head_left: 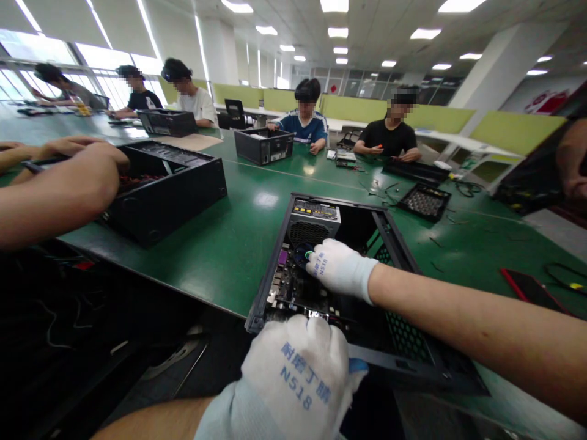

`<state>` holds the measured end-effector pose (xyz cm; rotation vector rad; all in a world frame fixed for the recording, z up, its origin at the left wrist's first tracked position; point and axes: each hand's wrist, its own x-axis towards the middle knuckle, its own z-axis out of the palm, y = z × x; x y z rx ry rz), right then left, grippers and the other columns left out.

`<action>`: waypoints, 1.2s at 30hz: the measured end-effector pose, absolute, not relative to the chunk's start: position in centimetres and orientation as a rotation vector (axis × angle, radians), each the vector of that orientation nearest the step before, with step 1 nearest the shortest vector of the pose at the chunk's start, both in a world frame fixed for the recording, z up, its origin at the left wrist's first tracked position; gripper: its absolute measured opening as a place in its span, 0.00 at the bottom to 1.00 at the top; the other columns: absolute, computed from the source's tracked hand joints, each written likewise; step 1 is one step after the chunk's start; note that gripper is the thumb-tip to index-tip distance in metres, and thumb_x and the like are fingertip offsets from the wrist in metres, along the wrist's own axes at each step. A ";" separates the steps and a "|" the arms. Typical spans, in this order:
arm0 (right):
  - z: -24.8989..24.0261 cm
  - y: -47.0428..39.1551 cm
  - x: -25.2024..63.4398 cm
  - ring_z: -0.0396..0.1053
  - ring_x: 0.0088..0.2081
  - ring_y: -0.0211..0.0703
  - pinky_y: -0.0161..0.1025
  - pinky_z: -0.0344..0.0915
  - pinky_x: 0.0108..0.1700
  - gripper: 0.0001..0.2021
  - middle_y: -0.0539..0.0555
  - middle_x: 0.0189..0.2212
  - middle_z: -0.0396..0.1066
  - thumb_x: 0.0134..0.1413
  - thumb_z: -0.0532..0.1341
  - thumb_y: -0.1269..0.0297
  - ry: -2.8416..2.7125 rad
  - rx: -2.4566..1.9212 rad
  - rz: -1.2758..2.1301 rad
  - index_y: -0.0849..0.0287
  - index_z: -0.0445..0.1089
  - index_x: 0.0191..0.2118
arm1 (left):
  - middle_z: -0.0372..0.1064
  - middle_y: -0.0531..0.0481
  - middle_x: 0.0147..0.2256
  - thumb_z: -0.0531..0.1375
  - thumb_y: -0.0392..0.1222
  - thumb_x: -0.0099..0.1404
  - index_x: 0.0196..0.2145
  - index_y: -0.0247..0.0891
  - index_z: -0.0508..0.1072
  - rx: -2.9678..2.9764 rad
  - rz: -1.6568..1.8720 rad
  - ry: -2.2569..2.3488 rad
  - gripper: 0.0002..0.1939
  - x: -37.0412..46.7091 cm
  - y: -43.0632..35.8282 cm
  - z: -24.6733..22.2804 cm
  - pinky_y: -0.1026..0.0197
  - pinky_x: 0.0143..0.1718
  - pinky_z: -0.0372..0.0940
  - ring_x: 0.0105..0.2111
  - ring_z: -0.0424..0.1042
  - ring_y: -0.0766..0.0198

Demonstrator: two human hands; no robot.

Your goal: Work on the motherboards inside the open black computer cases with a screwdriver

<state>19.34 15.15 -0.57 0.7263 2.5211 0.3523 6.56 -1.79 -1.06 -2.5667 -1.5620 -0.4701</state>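
An open black computer case (398, 235) lies on its side in front of me. My left hand (298, 373), in a white glove with blue print, is closed over the near edge of the case, its blue-tipped thumb below the rim. Inside, my right hand (337, 269), in a matching glove, has its fingers bent against the round black CPU fan (301, 253) with a green centre. Whatever those fingertips hold is hidden. A power supply (314, 226) sits at the far end, and a motherboard (293, 287) with a purple port lies below the fan.
Another open case (174, 195) stands to the left, with a person's arms (59, 189) over it. People work across the green table (247, 244). A black grille part (424, 201), a red-edged phone-like object (532, 290) and loose cables (468, 186) lie to the right.
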 end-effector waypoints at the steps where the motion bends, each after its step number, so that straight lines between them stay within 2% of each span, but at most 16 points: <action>1: -0.6 15.3 19.6 0.77 0.47 0.57 0.48 0.66 0.44 0.13 0.61 0.44 0.80 0.65 0.57 0.71 2.528 0.711 0.353 0.60 0.79 0.46 | 0.73 0.47 0.30 0.63 0.54 0.66 0.33 0.42 0.73 -2.571 -0.467 -1.557 0.13 6.6 -1.8 -1.1 0.57 0.22 0.62 0.26 0.74 0.53; 6: -0.4 16.0 22.1 0.77 0.46 0.57 0.47 0.66 0.44 0.11 0.60 0.42 0.79 0.63 0.60 0.64 2.637 0.775 0.383 0.59 0.78 0.45 | 0.73 0.48 0.31 0.63 0.54 0.67 0.33 0.42 0.73 -2.571 -0.450 -1.557 0.13 6.6 -2.0 -1.1 0.57 0.22 0.61 0.26 0.74 0.53; 13: 0.5 14.9 24.3 0.77 0.44 0.55 0.46 0.67 0.46 0.13 0.60 0.40 0.79 0.64 0.59 0.58 2.684 0.951 0.320 0.59 0.79 0.44 | 0.74 0.49 0.31 0.62 0.54 0.67 0.34 0.44 0.74 -2.564 -0.439 -1.596 0.12 6.5 -1.9 -1.0 0.55 0.22 0.64 0.26 0.74 0.52; 17: 0.4 14.1 23.8 0.78 0.43 0.54 0.44 0.67 0.44 0.14 0.60 0.39 0.80 0.63 0.60 0.56 2.622 0.985 0.244 0.58 0.79 0.44 | 0.75 0.46 0.33 0.61 0.54 0.69 0.36 0.46 0.76 -2.625 -0.376 -1.590 0.12 6.1 -1.9 0.3 0.53 0.25 0.67 0.31 0.76 0.52; 21: -0.1 13.4 23.1 0.78 0.43 0.56 0.46 0.67 0.42 0.15 0.61 0.41 0.81 0.63 0.60 0.56 2.543 0.856 0.271 0.58 0.80 0.46 | 0.77 0.43 0.33 0.56 0.67 0.68 0.37 0.51 0.79 -2.671 -0.368 -1.572 0.21 6.1 -3.0 0.6 0.53 0.30 0.67 0.40 0.78 0.52; 24: -0.5 13.4 22.9 0.78 0.44 0.56 0.45 0.66 0.41 0.16 0.61 0.42 0.81 0.65 0.60 0.55 2.524 0.789 0.308 0.58 0.80 0.46 | 0.77 0.43 0.34 0.54 0.73 0.65 0.44 0.40 0.77 -2.672 -0.362 -1.586 0.33 5.3 -1.8 0.5 0.57 0.38 0.64 0.45 0.76 0.64; 25: -0.6 13.5 22.9 0.78 0.44 0.56 0.46 0.66 0.41 0.15 0.61 0.43 0.80 0.65 0.60 0.55 2.526 0.767 0.318 0.58 0.80 0.46 | 0.77 0.44 0.34 0.53 0.73 0.65 0.45 0.38 0.76 -2.665 -0.367 -1.607 0.35 4.3 -0.5 0.7 0.58 0.40 0.63 0.46 0.76 0.66; 27: -0.8 13.7 23.1 0.78 0.44 0.56 0.46 0.66 0.41 0.14 0.60 0.43 0.80 0.66 0.59 0.58 2.548 0.723 0.335 0.58 0.80 0.44 | 0.76 0.48 0.30 0.51 0.73 0.65 0.43 0.44 0.78 -2.629 -0.400 -1.704 0.32 1.3 3.8 1.4 0.59 0.39 0.65 0.45 0.77 0.63; 30: -0.6 13.7 23.6 0.77 0.44 0.55 0.46 0.65 0.43 0.13 0.60 0.42 0.80 0.66 0.59 0.59 2.627 0.687 0.316 0.58 0.79 0.42 | 0.68 0.50 0.23 0.34 0.60 0.75 0.39 0.42 0.76 -2.537 -0.430 -1.915 0.35 -5.2 12.3 2.4 0.58 0.37 0.68 0.38 0.80 0.58; 32: 0.0 13.4 24.0 0.77 0.44 0.54 0.46 0.65 0.44 0.15 0.60 0.40 0.79 0.66 0.58 0.56 2.686 0.717 0.292 0.59 0.80 0.41 | 0.63 0.52 0.19 0.28 0.50 0.76 0.36 0.42 0.74 -2.455 -0.502 -2.072 0.36 -9.3 17.2 2.1 0.61 0.33 0.68 0.33 0.79 0.58; 33: 0.4 13.2 24.3 0.77 0.44 0.54 0.46 0.65 0.45 0.16 0.60 0.39 0.80 0.67 0.58 0.56 2.706 0.749 0.293 0.59 0.80 0.41 | 0.63 0.53 0.19 0.31 0.50 0.77 0.37 0.43 0.73 -2.453 -0.527 -2.072 0.32 -10.9 19.0 1.6 0.62 0.32 0.68 0.32 0.79 0.59; 36: 1.7 13.0 24.9 0.78 0.43 0.53 0.46 0.66 0.46 0.16 0.60 0.38 0.80 0.67 0.57 0.56 2.654 0.885 0.331 0.59 0.81 0.39 | 0.67 0.54 0.21 0.50 0.56 0.72 0.37 0.44 0.73 -2.485 -0.441 -2.062 0.17 -13.5 21.7 -0.4 0.65 0.30 0.67 0.31 0.78 0.59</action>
